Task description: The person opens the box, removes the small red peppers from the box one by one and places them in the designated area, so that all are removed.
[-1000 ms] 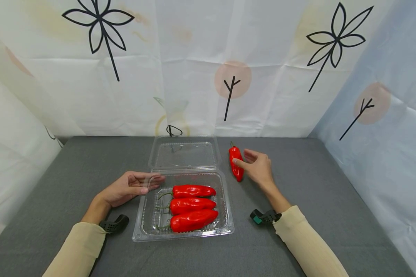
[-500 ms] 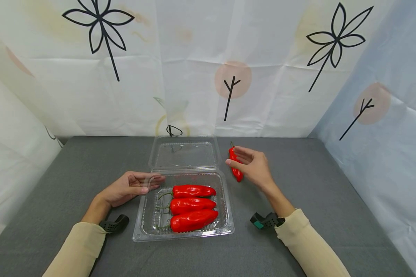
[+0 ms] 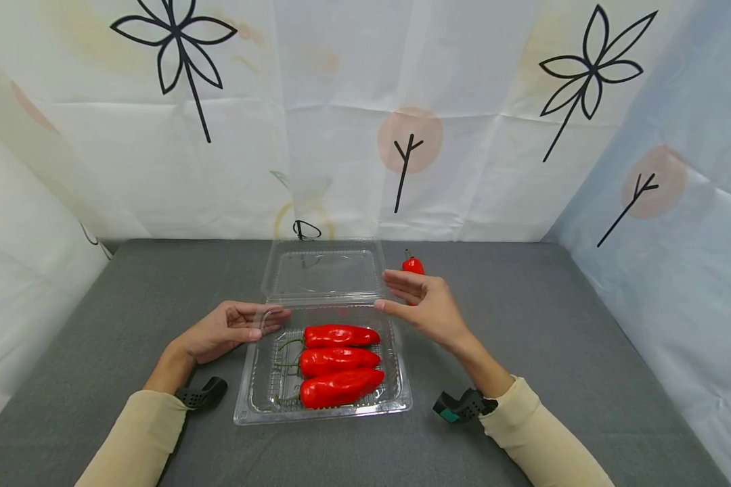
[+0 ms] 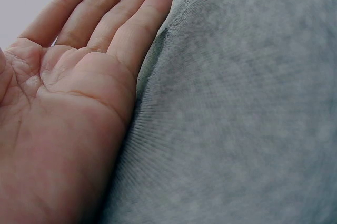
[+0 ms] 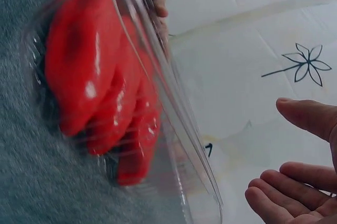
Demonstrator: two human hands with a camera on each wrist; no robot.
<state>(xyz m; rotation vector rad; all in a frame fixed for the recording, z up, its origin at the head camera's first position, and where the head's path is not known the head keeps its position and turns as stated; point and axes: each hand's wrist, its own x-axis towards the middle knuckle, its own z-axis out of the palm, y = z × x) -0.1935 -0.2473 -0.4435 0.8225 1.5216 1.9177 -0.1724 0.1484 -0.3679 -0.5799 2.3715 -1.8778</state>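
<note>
Centrally in the head view, a clear box (image 3: 323,415) sits on the grey table (image 3: 585,352), its lid (image 3: 323,270) laid back on the far side. Three red peppers (image 3: 340,362) lie side by side in the box, tips to the right, stems to the left. A fourth pepper (image 3: 412,265) lies on the table just beyond the lid's right side, partly hidden by the right hand (image 3: 429,308). That hand is at the far right corner of the box, thumb and fingers apart, its grip around nothing; whether it touches the plastic, I cannot tell. The left hand (image 3: 222,331) is at the far left corner with fingers extended, its grip likewise holding nothing. Behind hangs a pale cloth (image 3: 341,67) with line-drawn leaves. In the left wrist view, the left palm is turned up, fingers nearly straight, fingertips at the clear plastic. In the right wrist view, tilted and partly blurred, the three peppers show through the wall of the box, while the right thumb and fingers stand clearly separated.
</note>
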